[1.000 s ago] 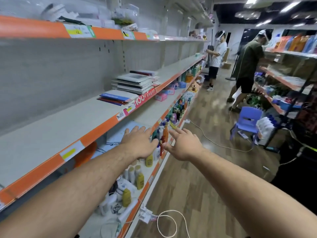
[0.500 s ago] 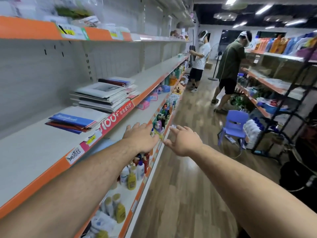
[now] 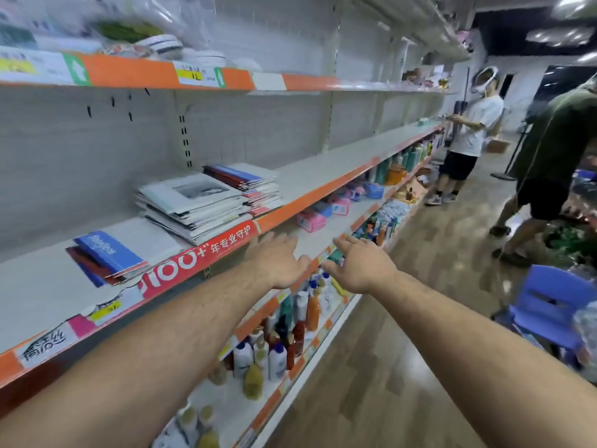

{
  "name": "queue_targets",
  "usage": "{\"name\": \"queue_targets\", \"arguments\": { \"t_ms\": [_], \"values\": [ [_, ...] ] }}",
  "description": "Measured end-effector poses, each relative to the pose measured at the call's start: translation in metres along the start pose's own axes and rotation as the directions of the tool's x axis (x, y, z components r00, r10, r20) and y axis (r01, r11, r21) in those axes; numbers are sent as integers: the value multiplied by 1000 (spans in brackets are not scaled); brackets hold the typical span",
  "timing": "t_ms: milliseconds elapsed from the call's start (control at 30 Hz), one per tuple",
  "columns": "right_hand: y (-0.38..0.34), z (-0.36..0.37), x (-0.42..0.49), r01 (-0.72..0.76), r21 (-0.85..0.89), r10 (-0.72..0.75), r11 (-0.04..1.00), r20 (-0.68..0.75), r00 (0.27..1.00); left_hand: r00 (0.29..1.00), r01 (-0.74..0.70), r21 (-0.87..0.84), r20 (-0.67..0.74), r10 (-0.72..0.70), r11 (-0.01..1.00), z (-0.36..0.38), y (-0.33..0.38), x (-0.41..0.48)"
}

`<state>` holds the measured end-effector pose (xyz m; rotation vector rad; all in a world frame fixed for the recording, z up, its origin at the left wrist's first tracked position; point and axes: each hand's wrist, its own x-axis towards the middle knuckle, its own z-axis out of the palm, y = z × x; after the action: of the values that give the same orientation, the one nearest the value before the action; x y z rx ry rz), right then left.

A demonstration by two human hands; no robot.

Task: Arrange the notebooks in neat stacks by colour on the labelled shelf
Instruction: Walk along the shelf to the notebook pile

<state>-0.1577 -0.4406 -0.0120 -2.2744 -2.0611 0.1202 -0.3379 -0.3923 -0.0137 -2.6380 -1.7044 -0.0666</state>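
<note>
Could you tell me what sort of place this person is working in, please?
Most likely a shop aisle: long orange-edged shelves with price labels, rows of bottles below, notebooks stacked above.

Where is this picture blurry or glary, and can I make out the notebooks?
Head view: motion blur smears the top-shelf goods and the bystanders; the wide lens bows the shelf edge; ceiling lights blow out; the notebooks, left hand and right hand read fairly sharp.
</note>
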Motion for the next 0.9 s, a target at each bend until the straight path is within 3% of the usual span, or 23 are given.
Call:
{"name": "queue_targets", "arguments": {
  "t_ms": [200, 333, 700, 900],
  "values": [
    [37, -17, 70, 135, 15, -135, 991, -4, 991, 995, 104, -2, 10, -104, 995, -8, 19, 49],
    [43, -18, 121, 186, 83, -183, 979, -43, 982, 987, 147, 12, -68, -146, 989, -12, 8, 95],
    [11, -43, 282, 325, 144, -317, 935, -73, 945, 958, 258, 2, -130, -256, 966, -29, -57, 238],
    [-17, -43, 365, 349, 298, -330, 888, -112, 937, 924, 366, -7, -119, -365, 930, -32, -105, 287]
  ]
}}
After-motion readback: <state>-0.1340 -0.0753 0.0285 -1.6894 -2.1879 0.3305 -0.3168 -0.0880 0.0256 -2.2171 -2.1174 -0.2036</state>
